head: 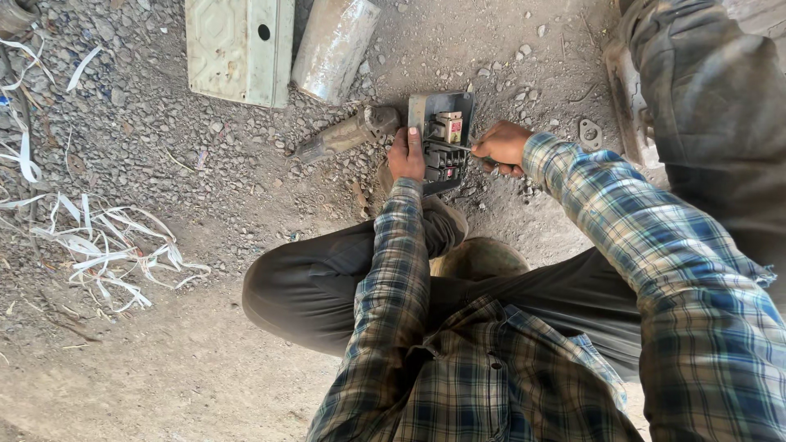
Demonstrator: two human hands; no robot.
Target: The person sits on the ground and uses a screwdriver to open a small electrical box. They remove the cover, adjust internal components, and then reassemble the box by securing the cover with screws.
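I squat over gravelly ground, and a dark electrical switch unit (444, 135) on a grey metal plate stands before my feet. My left hand (406, 155) grips its left edge and holds it steady. My right hand (501, 146) is closed on a thin screwdriver (468, 149) with a dark handle, and its tip touches the middle of the unit. A small red and cream part sits near the top of the unit.
A dirty hammer-like tool (348, 133) lies left of the unit. A pale green metal box (237, 49) and a grey cylinder (334, 47) lie farther off. White plastic strips (106, 245) litter the left. Another person's dark sleeve (712, 106) is at the right.
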